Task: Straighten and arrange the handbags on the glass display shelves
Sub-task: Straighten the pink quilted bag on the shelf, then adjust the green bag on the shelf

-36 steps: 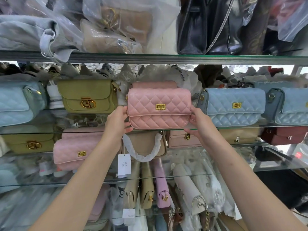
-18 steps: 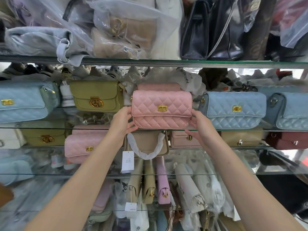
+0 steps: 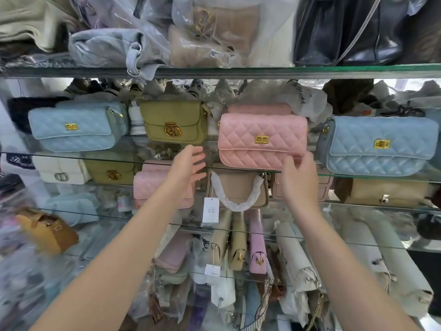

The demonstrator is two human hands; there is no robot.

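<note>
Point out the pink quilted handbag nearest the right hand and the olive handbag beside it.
pink quilted handbag (image 3: 262, 139), head view, gold clasp.
olive handbag (image 3: 174, 113), head view, front flap.

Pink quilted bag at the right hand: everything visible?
The pink quilted flap handbag looks like faux leather, with a gold lock on its flap. It stands upright, front out, on the glass shelf between an olive clasp bag and a light blue quilted bag. The right hand touches its lower right corner; the left hand does not.
</note>
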